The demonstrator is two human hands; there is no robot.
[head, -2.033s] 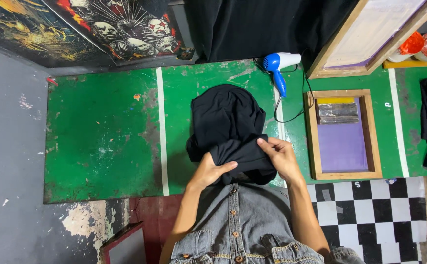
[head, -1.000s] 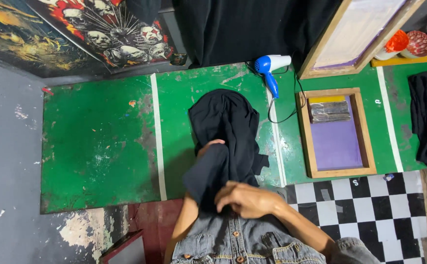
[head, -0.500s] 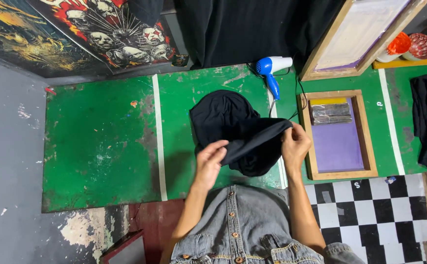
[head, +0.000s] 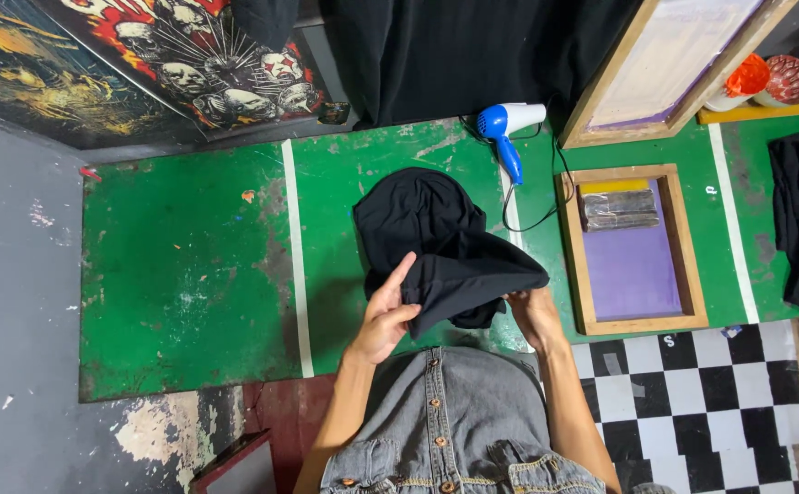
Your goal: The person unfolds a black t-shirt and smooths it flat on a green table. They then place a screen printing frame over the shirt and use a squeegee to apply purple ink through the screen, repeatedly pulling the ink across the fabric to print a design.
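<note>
Green table with white stripes, carrying a black garment at its middle, a wooden screen frame well to the right and a blue hairdryer beyond. Soft, light and limp by the look of it, likely to sag and fold wherever unsupported, so best taken at the hem or edges; plain black, rumpled, partly lifted off the table. Left hand and right hand both closed on its near fold.
</note>
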